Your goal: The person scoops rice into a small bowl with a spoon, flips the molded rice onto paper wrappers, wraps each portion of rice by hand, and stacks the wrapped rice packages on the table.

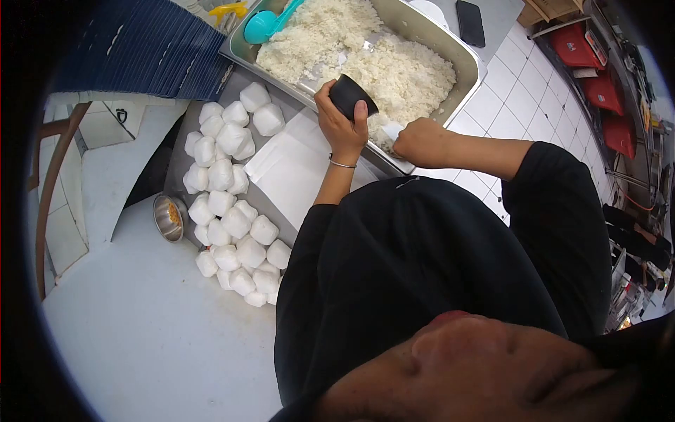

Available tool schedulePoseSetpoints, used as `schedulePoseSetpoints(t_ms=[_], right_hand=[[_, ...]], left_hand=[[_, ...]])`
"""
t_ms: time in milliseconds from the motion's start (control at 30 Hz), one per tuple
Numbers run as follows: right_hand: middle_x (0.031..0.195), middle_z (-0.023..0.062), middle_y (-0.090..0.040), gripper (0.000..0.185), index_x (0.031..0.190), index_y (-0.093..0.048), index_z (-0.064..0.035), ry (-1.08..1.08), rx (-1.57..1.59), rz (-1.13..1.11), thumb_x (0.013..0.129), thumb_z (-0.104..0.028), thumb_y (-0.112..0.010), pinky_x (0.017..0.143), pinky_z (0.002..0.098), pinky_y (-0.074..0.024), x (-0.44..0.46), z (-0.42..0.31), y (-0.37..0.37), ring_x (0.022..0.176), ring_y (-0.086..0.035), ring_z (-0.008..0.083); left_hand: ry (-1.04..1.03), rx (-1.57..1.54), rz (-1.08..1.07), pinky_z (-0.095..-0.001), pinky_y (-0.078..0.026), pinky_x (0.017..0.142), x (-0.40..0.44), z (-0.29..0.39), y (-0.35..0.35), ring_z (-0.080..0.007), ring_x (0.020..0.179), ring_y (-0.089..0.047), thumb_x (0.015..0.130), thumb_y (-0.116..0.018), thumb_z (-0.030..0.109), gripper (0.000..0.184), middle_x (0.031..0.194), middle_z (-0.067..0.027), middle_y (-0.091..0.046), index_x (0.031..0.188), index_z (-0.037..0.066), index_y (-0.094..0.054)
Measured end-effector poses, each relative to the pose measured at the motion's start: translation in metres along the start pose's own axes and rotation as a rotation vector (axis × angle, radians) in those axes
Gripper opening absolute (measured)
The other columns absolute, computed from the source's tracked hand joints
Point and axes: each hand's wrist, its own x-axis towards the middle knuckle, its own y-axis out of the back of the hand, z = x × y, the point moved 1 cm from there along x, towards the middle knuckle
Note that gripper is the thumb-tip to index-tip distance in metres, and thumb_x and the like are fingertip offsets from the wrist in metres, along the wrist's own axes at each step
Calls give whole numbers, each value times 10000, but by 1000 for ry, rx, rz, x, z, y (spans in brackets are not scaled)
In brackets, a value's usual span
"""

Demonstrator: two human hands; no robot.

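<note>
A black cup [351,97], tilted, is gripped in my left hand [340,126] above the near edge of a metal tray [465,65]. My right hand [423,143] is closed around a white utensil [391,131], perhaps a rice paddle; only a bit of it shows, close to the rice. Cooked white rice [408,70] lies in the tray in two heaps. What is inside the cup is hidden from me. Left of my left forearm sit several white wrapped bundles [235,224], piled in a long group.
A turquoise scoop [261,27] rests at the tray's far left corner. White paper sheets [281,165] lie beside my left arm. A small metal bowl [169,218] with orange bits stands at left, near a dark blue stack [140,49]. A black phone [470,23] lies beyond the tray.
</note>
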Motion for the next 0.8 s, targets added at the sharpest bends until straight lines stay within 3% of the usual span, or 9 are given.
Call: schedulePoseSetpoints(t_ms=[67, 167, 200, 300, 400, 500, 533, 633, 800], right_hand=[[876, 136, -735, 162, 932, -734, -71, -75, -75, -15, 838, -150, -630, 712, 476, -576, 6, 19, 4, 861, -733, 323], [838, 136, -712, 316, 966, -724, -94, -124, 234, 74, 963, -394, -622, 762, 456, -518, -17, 84, 51, 857, -696, 335], [737, 97, -671, 291, 986, -706, -78, 82, 451, 94, 983, -352, -610, 691, 420, -498, -10, 118, 43, 759, -676, 275], [704, 15, -643, 271, 939, -707, -58, -20, 984, -337, 997, -297, -594, 612, 344, -466, -8, 141, 38, 641, -574, 134], [762, 45, -700, 280, 906, -722, -70, 28, 538, -172, 970, -328, -636, 637, 371, -483, 21, 133, -7, 669, -630, 191], [807, 85, -726, 270, 912, -736, -94, -181, 297, 24, 936, -356, -672, 652, 408, -510, 30, 107, -6, 738, -678, 271], [852, 104, -734, 250, 921, -752, -145, -242, 280, 39, 909, -388, -694, 793, 444, -503, 30, 97, -3, 833, -695, 304], [837, 58, -711, 265, 955, -747, -166, -179, 224, 96, 893, -419, -701, 931, 441, -424, 19, 88, 9, 953, -659, 252], [812, 18, -698, 212, 914, -739, -189, -284, -64, 223, 893, -395, -692, 930, 423, -367, -1, 113, 38, 963, -629, 213]], left_hand=[[-2, -2, -6, -467, -458, 927, 0, -3, 1, -411, 1052, -559, 886, -608, 450, 663, 1140, -234, -523, 1284, -60, -461], [-18, 3, -8, -467, -453, 935, 0, -3, 2, -408, 1062, -550, 878, -614, 433, 658, 1146, -234, -514, 1287, -59, -459], [-17, -1, -4, -466, -452, 936, 0, -5, 2, -406, 1063, -549, 879, -614, 436, 662, 1148, -233, -513, 1289, -59, -457], [-10, -18, 5, -464, -450, 938, -2, -7, 2, -401, 1064, -546, 883, -612, 444, 673, 1155, -231, -509, 1297, -61, -452], [5, -40, 15, -464, -447, 941, -1, -6, 1, -397, 1065, -545, 890, -606, 455, 684, 1158, -232, -506, 1305, -65, -447], [23, -51, 9, -463, -445, 944, -4, -7, 0, -396, 1067, -544, 895, -601, 462, 689, 1161, -233, -506, 1308, -67, -444], [23, -45, 2, -463, -445, 945, -5, -7, 1, -396, 1068, -544, 895, -600, 462, 690, 1162, -233, -506, 1308, -67, -444], [7, -32, -4, -464, -445, 945, -1, -7, 0, -396, 1070, -544, 894, -600, 465, 692, 1164, -233, -507, 1306, -69, -446], [8, -13, -7, -465, -446, 942, -1, -6, 2, -394, 1070, -545, 889, -608, 460, 689, 1162, -233, -507, 1299, -71, -451]])
